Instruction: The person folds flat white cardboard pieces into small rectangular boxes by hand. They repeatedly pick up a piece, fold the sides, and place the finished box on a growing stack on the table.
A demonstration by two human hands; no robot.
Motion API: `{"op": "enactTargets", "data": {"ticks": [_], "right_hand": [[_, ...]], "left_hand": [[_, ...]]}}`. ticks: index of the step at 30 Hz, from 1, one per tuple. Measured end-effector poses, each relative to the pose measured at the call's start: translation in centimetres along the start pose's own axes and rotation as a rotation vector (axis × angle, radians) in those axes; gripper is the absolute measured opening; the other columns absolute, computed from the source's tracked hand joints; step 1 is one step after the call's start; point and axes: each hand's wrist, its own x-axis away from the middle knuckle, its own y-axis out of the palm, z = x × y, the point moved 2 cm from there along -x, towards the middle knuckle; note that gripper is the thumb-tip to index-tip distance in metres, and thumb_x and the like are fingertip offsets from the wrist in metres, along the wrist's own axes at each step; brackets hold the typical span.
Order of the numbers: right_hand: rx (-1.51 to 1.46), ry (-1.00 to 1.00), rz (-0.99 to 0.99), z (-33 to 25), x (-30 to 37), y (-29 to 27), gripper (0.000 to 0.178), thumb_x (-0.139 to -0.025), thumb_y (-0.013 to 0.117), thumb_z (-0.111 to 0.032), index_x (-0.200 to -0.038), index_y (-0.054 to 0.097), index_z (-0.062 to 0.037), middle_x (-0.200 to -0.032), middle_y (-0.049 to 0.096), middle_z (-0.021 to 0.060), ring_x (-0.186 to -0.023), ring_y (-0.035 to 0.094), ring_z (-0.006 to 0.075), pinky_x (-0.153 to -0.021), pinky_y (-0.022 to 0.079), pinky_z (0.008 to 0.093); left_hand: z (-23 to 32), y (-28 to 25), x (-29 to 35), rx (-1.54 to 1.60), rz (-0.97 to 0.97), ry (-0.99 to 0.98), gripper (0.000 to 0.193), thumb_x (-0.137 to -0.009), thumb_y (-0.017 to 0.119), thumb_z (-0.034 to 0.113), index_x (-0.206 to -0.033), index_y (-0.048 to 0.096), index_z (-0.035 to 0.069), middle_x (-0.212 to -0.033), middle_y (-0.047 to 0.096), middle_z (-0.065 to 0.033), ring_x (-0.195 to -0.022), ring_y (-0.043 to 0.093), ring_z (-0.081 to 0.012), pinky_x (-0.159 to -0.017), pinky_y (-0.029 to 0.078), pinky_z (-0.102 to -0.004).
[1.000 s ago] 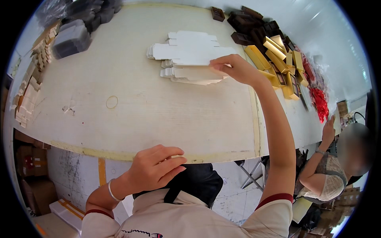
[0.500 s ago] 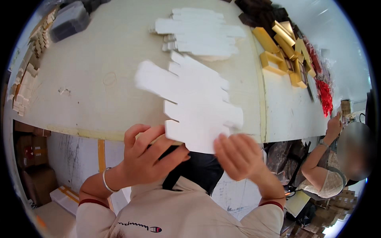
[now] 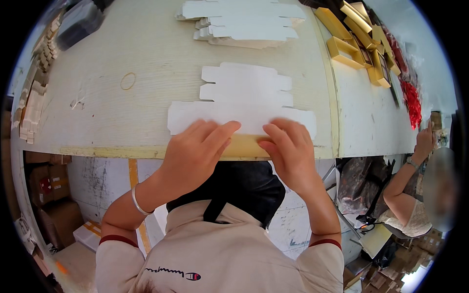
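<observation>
A flat white cardboard box blank (image 3: 246, 88) with notched side flaps lies on the table at its front edge. Its near strip, wider than the rest, is under my fingers. My left hand (image 3: 198, 146) has curled fingers gripping the left part of this strip, the thumb below the index finger. On the right part, my right hand (image 3: 292, 146) grips in the same way, fingers bent and thumb tucked in. The undersides of both hands are hidden. Farther back sits a stack of similar white box blanks (image 3: 244, 22).
A rubber band (image 3: 128, 81) lies on the table (image 3: 122, 117) to the left. Small pale boxes (image 3: 34, 110) line the left edge, near a dark grey container (image 3: 79, 24). Gold boxes (image 3: 347, 52) and red shiny material (image 3: 411, 103) are at right, where another person's arm (image 3: 410, 166) shows.
The box blank was tilted and raised; now it lies flat and squared to the table edge. Both hands moved farther onto the table, the left also rightward, to its near strip.
</observation>
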Motion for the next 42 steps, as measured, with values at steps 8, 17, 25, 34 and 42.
{"op": "enactTargets", "data": {"ticks": [8, 17, 25, 34, 42], "right_hand": [[0.106, -0.216, -0.086, -1.1, 2.8, 0.8, 0.034, -0.072, 0.068, -0.009, -0.103, 0.063, 0.0041, -0.103, 0.056, 0.0134, -0.092, 0.057, 0.0272, -0.079, 0.048, 0.0390], [-0.138, 0.061, -0.343, -1.0, -0.1, 0.2, 0.019, -0.073, 0.061, 0.002, -0.091, 0.055, -0.0011, -0.087, 0.052, 0.0099, -0.078, 0.054, 0.0281, -0.065, 0.045, 0.0366], [-0.001, 0.124, -0.313, -1.1, 0.1, -0.6, 0.018, -0.073, 0.064, 0.001, -0.087, 0.053, -0.0042, -0.075, 0.048, 0.0087, -0.069, 0.053, 0.0258, -0.057, 0.043, 0.0375], [-0.807, 0.401, -0.271, -5.0, 0.7, 1.0, 0.064, -0.079, 0.073, -0.015, -0.135, 0.046, -0.0002, -0.108, 0.058, 0.0190, -0.094, 0.059, 0.0316, -0.077, 0.050, 0.0360], [0.057, -0.189, -0.249, 0.0, 4.6, -1.2, 0.052, -0.071, 0.075, -0.022, -0.118, 0.062, -0.0050, -0.124, 0.058, 0.0156, -0.109, 0.057, 0.0323, -0.091, 0.046, 0.0449]], "left_hand": [[0.6, 0.4, 2.1, -0.192, -0.035, 0.294, 0.033, -0.072, 0.070, 0.010, -0.103, 0.066, 0.002, -0.105, 0.060, -0.0066, -0.092, 0.057, -0.0234, -0.077, 0.047, -0.0365], [0.0, -0.1, -0.7, -0.109, -0.154, 0.170, 0.015, -0.073, 0.064, 0.005, -0.088, 0.063, 0.004, -0.083, 0.057, -0.0058, -0.076, 0.056, -0.0211, -0.065, 0.047, -0.0309], [-0.1, -0.3, -1.6, -0.209, -0.053, 0.207, 0.009, -0.079, 0.065, 0.005, -0.088, 0.064, 0.005, -0.079, 0.055, -0.0069, -0.071, 0.053, -0.0237, -0.065, 0.041, -0.0324], [1.1, -2.1, -1.2, 0.077, -0.266, -0.211, 0.030, -0.089, 0.062, 0.023, -0.113, 0.058, 0.006, -0.089, 0.056, -0.0107, -0.073, 0.059, -0.0316, -0.059, 0.046, -0.0393], [-1.0, -2.2, -4.4, -0.034, -0.266, -0.092, 0.028, -0.086, 0.052, -0.002, -0.112, 0.054, 0.006, -0.098, 0.064, -0.0144, -0.086, 0.061, -0.0362, -0.070, 0.049, -0.0419]]}}
